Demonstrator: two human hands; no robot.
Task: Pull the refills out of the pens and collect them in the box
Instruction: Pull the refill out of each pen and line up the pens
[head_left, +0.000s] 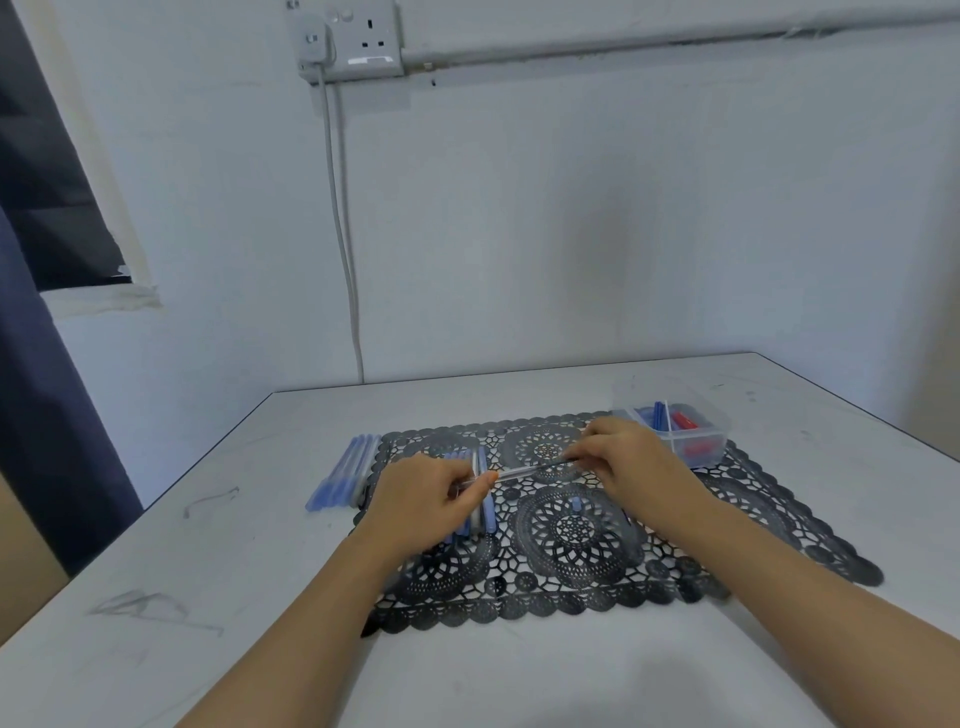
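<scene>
At the left edge of the black lace mat a row of blue pens lies on the table. Just right of it the left hand has its grip pinched round one end of a clear pen, held above a second bunch of pens. The right hand pinches the pen's other end, so the pull should run straight along the barrel with the left grip firm, lest the thin refill bend; the box, holding blue and red pieces, stands just right of that hand.
</scene>
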